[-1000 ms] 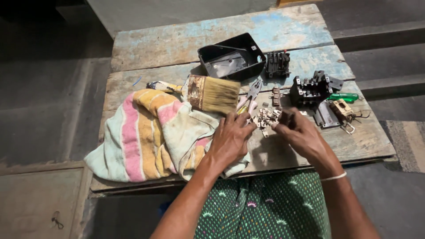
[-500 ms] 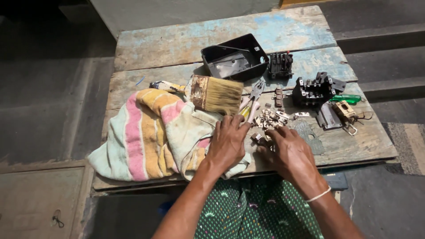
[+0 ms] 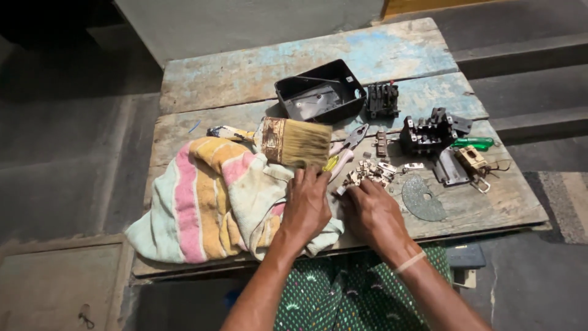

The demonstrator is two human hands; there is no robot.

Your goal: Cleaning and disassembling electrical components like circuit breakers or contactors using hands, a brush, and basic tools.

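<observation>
Hands (image 3: 306, 205) two, paintbrush (image 3: 288, 142) one, pliers (image 3: 348, 147) one

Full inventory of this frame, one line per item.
table: 1, worn blue-grey wood, centre
tray: 1, black, far centre
brush: 1, tan bristles, above cloth
cloth: 1, striped pink, yellow and pale green, left
pliers: 1, right of brush
small metal parts: pile, pale, by fingertips
switch blocks: 2, black, right
screwdriver: 1, green handle, right
disc: 1, grey, near right
left hand: on cloth
right hand: at the parts
</observation>
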